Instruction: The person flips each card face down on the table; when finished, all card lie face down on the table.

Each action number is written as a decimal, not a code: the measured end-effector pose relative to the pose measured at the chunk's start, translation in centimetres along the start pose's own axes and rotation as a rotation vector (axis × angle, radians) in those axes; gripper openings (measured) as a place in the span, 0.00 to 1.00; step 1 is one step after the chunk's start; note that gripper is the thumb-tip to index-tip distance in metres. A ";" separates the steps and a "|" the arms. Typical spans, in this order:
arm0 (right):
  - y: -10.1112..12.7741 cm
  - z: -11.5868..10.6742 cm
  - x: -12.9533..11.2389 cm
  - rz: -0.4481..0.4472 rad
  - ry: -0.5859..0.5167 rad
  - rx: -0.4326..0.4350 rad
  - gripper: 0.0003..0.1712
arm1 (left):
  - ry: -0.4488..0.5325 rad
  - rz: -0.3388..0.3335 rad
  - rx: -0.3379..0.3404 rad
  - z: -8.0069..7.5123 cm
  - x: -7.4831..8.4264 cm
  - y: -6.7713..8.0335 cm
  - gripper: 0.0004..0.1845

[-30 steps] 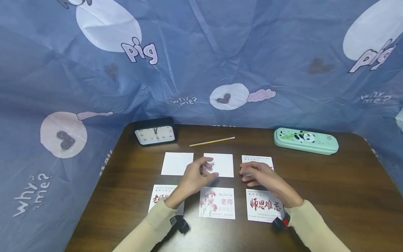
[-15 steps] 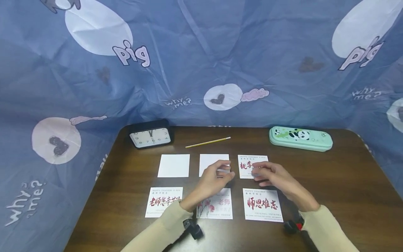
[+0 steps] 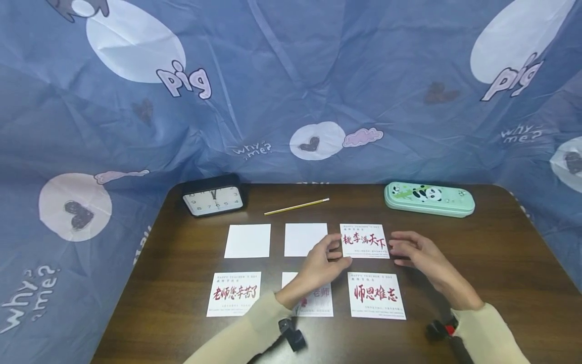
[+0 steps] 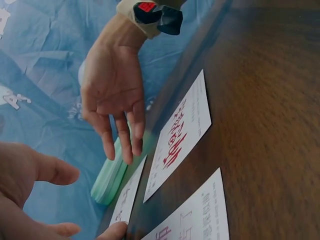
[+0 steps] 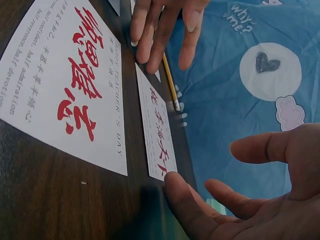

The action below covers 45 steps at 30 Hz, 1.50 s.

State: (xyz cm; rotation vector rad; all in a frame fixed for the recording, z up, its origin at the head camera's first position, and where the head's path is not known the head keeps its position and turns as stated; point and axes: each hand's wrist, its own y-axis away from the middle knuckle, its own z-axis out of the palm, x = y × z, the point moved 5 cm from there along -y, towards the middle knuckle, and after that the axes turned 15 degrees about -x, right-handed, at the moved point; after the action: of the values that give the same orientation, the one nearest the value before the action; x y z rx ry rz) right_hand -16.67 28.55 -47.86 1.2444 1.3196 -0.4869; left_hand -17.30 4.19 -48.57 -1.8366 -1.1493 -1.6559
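Note:
In the head view, a white card with red lettering [image 3: 364,241] lies flat at the right end of the far row, between my two hands. My left hand [image 3: 320,265] is at its left edge, thumb and fingers spread apart. At the opposite edge is my right hand [image 3: 423,253], fingers loosely bent and right by the card's side. Both wrist views show fingertips close to this card and nothing in either palm. Another red-lettered card [image 3: 376,296] lies just nearer. A flower card [image 3: 323,303] is partly hidden under my left forearm.
Two blank white cards [image 3: 247,241] fill out the far row, and a third red-lettered card [image 3: 234,293] lies near left. Along the back of the table [image 3: 514,242] are a black clock [image 3: 213,199], a yellow pencil [image 3: 297,206] and a green panda pencil case [image 3: 429,198].
Both hands have moved right. The right hand has come off the far-right card to its right side, and the left hand has gone from the middle blank card to the far-right card's left edge.

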 end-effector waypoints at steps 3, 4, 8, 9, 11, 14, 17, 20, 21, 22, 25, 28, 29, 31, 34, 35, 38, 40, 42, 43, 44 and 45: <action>0.3 -0.2 0.0 0.002 0.003 0.007 0.33 | 0.018 0.000 0.008 0.3 0.1 -0.1 0.37; 0.4 -0.2 0.0 0.007 0.003 0.008 0.33 | 0.023 0.003 0.009 0.4 0.2 -0.1 0.37; 0.5 -0.1 -0.1 0.023 -0.023 0.009 0.33 | 0.027 -0.001 0.011 0.6 0.3 -0.2 0.37; 0.6 0.0 -0.1 0.031 -0.031 0.012 0.34 | 0.022 -0.005 0.010 0.6 0.3 -0.2 0.37; 0.6 0.1 -0.2 0.038 -0.045 0.011 0.35 | 0.014 -0.008 0.011 0.7 0.3 -0.3 0.37; 0.7 0.4 -0.2 0.052 -0.056 0.004 0.37 | 0.001 -0.013 0.008 0.8 0.3 -0.3 0.37; 0.8 0.6 -0.1 0.054 -0.066 -0.012 0.37 | -0.005 -0.010 0.006 0.8 0.4 -0.2 0.36; 0.8 0.6 0.1 0.050 -0.080 -0.025 0.38 | -0.012 -0.008 0.004 0.8 0.4 -0.1 0.36; 0.8 0.6 0.1 0.045 -0.092 -0.029 0.37 | -0.018 -0.006 0.006 0.8 0.5 -0.1 0.36; 0.7 0.5 0.2 0.045 -0.097 -0.031 0.37 | -0.026 -0.003 0.006 0.8 0.5 -0.1 0.36; 0.7 0.4 0.4 0.053 -0.125 -0.038 0.35 | -0.040 -0.001 0.009 0.9 0.6 -0.1 0.36; 0.6 0.4 0.7 0.068 -0.152 -0.038 0.34 | -0.048 -0.001 0.009 0.9 0.5 -0.1 0.36; 0.6 0.3 0.7 0.072 -0.164 -0.038 0.34 | -0.050 -0.004 0.009 0.9 0.5 -0.1 0.36; 0.6 0.3 0.8 0.075 -0.178 -0.039 0.34 | -0.055 -0.012 0.011 0.9 0.5 -0.1 0.36; 0.6 0.2 0.8 0.077 -0.188 -0.030 0.35 | -0.071 -0.016 0.014 0.9 0.6 -0.1 0.36; 0.6 0.1 0.8 0.078 -0.187 -0.026 0.36 | -0.078 -0.016 0.015 0.9 0.7 -0.1 0.35; 0.6 -0.2 0.8 0.079 -0.183 -0.016 0.37 | -0.094 -0.022 0.017 0.9 0.7 -0.3 0.36; 0.6 -0.3 0.7 0.072 -0.185 -0.010 0.37 | -0.103 -0.032 0.015 1.0 0.7 -0.4 0.35; 0.6 -0.4 0.6 0.065 -0.184 -0.005 0.37 | -0.114 -0.044 0.013 1.0 0.7 -0.4 0.35; 0.5 -0.4 0.5 0.057 -0.185 -0.004 0.36 | -0.122 -0.049 0.009 1.0 0.7 -0.4 0.35; 0.5 -0.4 0.3 0.048 -0.184 -0.003 0.35 | -0.133 -0.051 0.007 1.1 0.8 -0.4 0.35; 0.4 -0.3 0.2 0.039 -0.187 -0.002 0.34 | -0.143 -0.058 0.003 1.1 0.9 -0.4 0.35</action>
State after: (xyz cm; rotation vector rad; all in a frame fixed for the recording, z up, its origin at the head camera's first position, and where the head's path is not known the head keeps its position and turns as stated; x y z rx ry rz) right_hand -16.43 29.00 -47.84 1.1907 1.1363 -0.5600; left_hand -16.99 5.50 -48.06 -1.9642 -1.2745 -1.5736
